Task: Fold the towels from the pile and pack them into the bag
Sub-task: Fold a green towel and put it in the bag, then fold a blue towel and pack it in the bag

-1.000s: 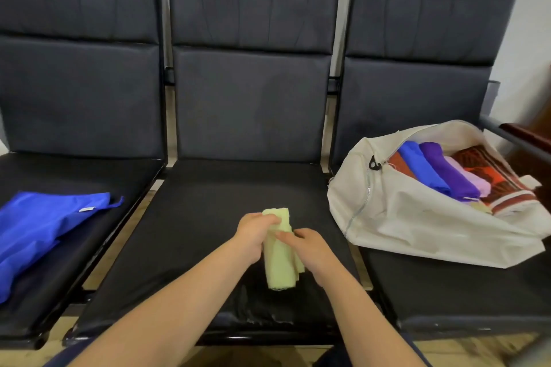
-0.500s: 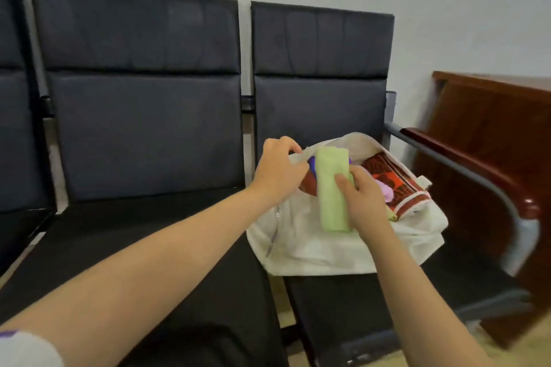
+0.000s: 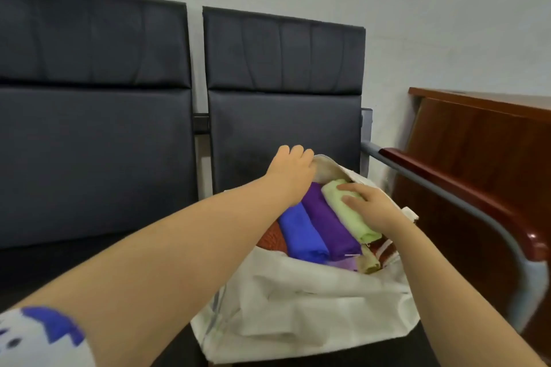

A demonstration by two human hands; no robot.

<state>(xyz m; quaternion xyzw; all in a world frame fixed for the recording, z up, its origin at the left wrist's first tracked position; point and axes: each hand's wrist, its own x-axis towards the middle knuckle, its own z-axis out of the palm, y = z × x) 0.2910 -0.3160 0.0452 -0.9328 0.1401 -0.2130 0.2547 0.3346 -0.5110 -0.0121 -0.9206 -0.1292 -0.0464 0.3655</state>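
**Fingers pressing the green towel (image 3: 348, 214) down inside the bag (image 3: 298, 307)**

Beyond the fingertips, two dark seat backs (image 3: 283, 92) are standing side by side against the wall. To the right of the right hand (image 3: 371, 208), one wooden cabinet (image 3: 483, 164) is crowding one red-topped armrest (image 3: 441, 185). One cream bag is slumping on the seat beneath both hands, its mouth gaping. The left forearm is crossing over its left side and hiding part of the contents.

Three rolled towels are lying side by side inside. The green towel is under the right fingers (image 3: 348, 188), the purple towel (image 3: 328, 220) is touching it on their left, and the blue towel (image 3: 301, 232) is lying left again. Edges of four more are peeking out around them: rust-red (image 3: 269, 240), lilac (image 3: 343, 264), tan (image 3: 368, 262) and striped (image 3: 384, 249).

The right fingers are lying together, nearly straight, flat on the green towel, and the thumb is hiding. The left hand (image 3: 290, 171) is curling its fingers over the bag's far rim, gripping it.
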